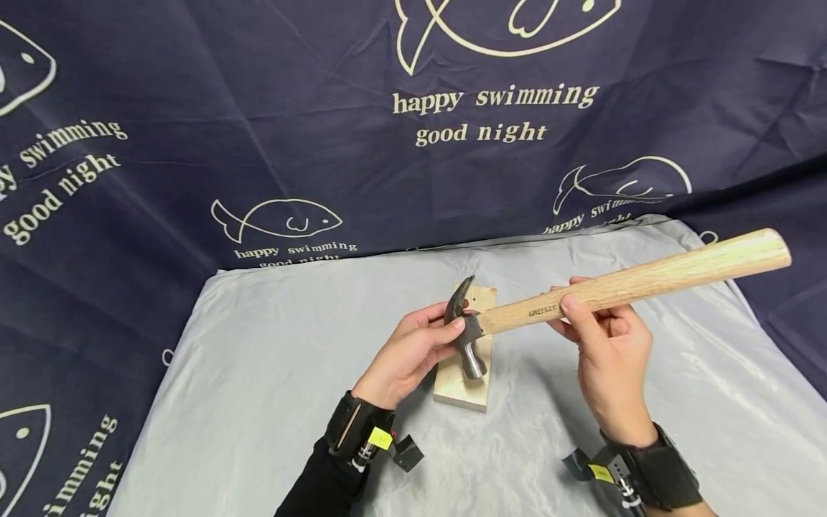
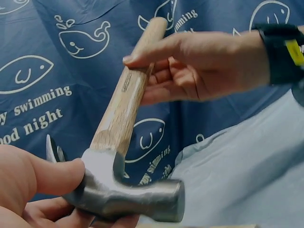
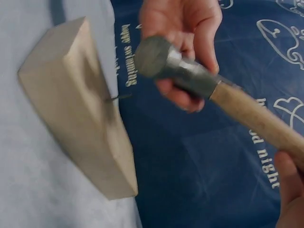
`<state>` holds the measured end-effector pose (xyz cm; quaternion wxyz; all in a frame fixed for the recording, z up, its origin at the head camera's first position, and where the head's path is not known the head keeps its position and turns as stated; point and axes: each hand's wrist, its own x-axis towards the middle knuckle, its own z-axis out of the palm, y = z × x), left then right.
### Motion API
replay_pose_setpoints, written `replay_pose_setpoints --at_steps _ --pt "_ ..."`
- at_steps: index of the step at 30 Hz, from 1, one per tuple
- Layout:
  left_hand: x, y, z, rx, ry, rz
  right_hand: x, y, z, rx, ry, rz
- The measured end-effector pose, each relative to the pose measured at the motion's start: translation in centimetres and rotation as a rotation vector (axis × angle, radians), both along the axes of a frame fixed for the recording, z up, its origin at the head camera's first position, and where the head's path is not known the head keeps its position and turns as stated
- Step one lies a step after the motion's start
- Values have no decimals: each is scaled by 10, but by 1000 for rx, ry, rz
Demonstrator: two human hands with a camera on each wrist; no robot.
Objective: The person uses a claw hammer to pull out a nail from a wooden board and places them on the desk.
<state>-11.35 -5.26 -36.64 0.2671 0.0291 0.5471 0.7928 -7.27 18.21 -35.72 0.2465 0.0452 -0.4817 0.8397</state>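
Note:
A claw hammer (image 1: 652,278) with a pale wooden handle is held up above the table, its handle slanting up to the right. My left hand (image 1: 403,355) pinches the steel head (image 2: 130,197) between thumb and fingers. Along the handle, near the dark lettering, my right hand (image 1: 614,362) grips with thumb on one side and fingers on the other. Beneath the hammer head lies a wooden block (image 1: 460,396), partly hidden by it. A thin nail (image 3: 118,98) sticks out of the block's face in the right wrist view.
A pale, shiny cloth (image 1: 278,359) covers the table. Behind it and at the sides hangs a dark blue curtain (image 1: 310,129) with white fish drawings and lettering. Each wrist wears a black strap (image 1: 662,470) with a small camera.

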Motion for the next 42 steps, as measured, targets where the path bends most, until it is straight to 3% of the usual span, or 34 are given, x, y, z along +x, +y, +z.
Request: replay_pose_setpoints --at_steps 5,11,17,22,28,30,34,40,42 --pt "0 0 0 -33 35 -10 2 0 8 -14 58 19" --pt "2 -1 -2 -120 89 -13 5 1 16 57 28 -37" --pt "2 -2 -4 -175 102 81 11 3 20 122 -47 -110" --pt "3 -3 -5 -225 181 114 13 5 20 131 -44 -110" --pt "2 -8 -10 -448 369 133 14 7 23 213 -56 -108" --pt "3 -11 -12 -509 403 126 14 8 24 241 -55 -106" --pt "5 -16 -17 -593 420 90 16 8 23 279 -62 -102" --pt "7 -22 -22 -761 449 69 17 4 28 484 -135 -197" --pt "8 -23 -23 -824 459 48 17 2 31 521 -124 -189"
